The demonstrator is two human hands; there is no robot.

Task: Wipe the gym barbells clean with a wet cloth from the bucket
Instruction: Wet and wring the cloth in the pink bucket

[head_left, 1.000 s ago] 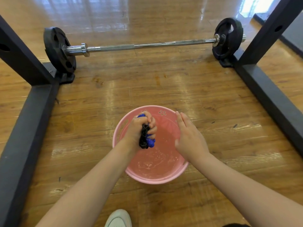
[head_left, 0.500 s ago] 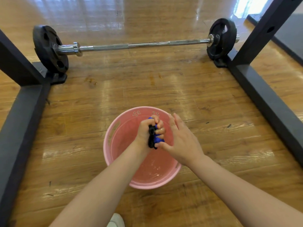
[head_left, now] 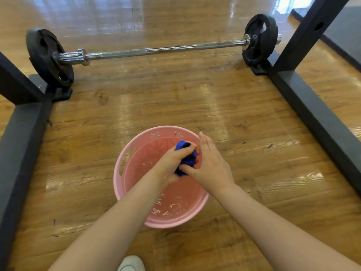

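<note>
A pink bucket (head_left: 136,151) with water in it stands on the wooden floor right below me. Over it, my left hand (head_left: 172,163) grips a bunched blue and black cloth (head_left: 187,162). My right hand (head_left: 210,163) lies against the cloth from the right, its thumb pressed on the lower end and its fingers stretched along the far side. A steel barbell (head_left: 156,50) lies across the floor farther away, with a black plate at its left end (head_left: 48,57) and another at its right end (head_left: 258,39).
Black rack beams run along the floor on the left (head_left: 17,153) and on the right (head_left: 316,114), with slanted uprights at the barbell's ends. A white shoe tip (head_left: 131,264) shows at the bottom edge. A dark mat (head_left: 343,32) lies at the far right.
My right hand has come in from beside the bucket and now touches the cloth held by my left hand. The view has shifted slightly.
</note>
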